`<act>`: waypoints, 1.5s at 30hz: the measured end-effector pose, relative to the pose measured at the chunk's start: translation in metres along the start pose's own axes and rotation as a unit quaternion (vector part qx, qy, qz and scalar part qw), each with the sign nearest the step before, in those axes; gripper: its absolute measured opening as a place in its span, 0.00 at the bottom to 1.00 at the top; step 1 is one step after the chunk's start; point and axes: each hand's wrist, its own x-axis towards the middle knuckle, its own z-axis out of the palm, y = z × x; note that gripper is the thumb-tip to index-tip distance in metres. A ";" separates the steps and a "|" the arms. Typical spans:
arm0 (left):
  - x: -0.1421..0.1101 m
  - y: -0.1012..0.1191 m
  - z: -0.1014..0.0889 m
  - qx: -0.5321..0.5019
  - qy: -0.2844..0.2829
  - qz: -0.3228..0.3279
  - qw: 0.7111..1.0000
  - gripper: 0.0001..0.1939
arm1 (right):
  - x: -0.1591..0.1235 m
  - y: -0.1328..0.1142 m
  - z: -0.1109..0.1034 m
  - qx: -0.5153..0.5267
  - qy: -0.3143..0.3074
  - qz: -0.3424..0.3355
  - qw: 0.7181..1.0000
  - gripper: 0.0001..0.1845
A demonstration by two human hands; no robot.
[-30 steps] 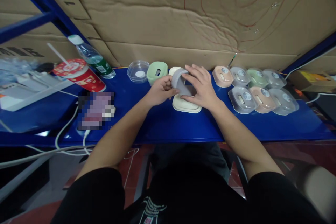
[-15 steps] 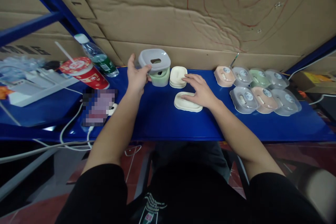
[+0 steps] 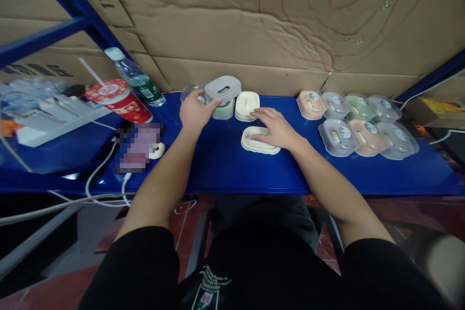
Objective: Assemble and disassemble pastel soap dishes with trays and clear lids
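My left hand (image 3: 196,112) is closed at the left end of a grey slotted lid (image 3: 222,89), its thumb along the near edge. The lid lies tilted over pale green pieces (image 3: 223,110). A clear plastic cover (image 3: 188,92) shows behind my left fingers; whether they touch it I cannot tell. My right hand (image 3: 278,128) has its fingers spread, the fingertips at a small stack of cream lids (image 3: 247,105). Its thumb rests over a wider cream lid (image 3: 254,143) lying nearer the front edge.
At the right stand several lidded boxes in peach (image 3: 311,105), grey (image 3: 337,138) and green. To the left are a tilted red cup (image 3: 127,104) with a straw, a water bottle (image 3: 140,82), a blurred-out phone (image 3: 138,147) and white cables. Cardboard (image 3: 225,19) lines the back.
My left hand has come right and down with the grey lid, which sits lower and further right. The clear cover now shows apart from it on the left. My right hand has hardly moved.
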 end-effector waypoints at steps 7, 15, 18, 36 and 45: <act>0.003 0.004 -0.007 0.138 0.025 0.115 0.983 0.42 | 0.000 0.000 -0.002 0.000 0.001 0.004 1.000 0.41; 0.010 -0.013 0.000 0.124 -0.051 0.138 0.981 0.29 | 0.000 0.000 -0.008 -0.005 -0.006 0.007 1.000 0.40; 0.009 -0.011 0.001 0.109 -0.028 0.140 0.984 0.23 | -0.002 0.001 -0.016 0.001 -0.034 -0.003 0.999 0.37; 0.002 0.000 -0.002 0.122 -0.031 0.134 0.983 0.19 | -0.006 0.021 -0.026 -0.072 -0.133 0.137 0.979 0.09; 0.003 -0.003 -0.004 0.135 -0.051 0.137 0.980 0.19 | -0.004 0.024 -0.025 0.035 -0.019 0.164 0.986 0.08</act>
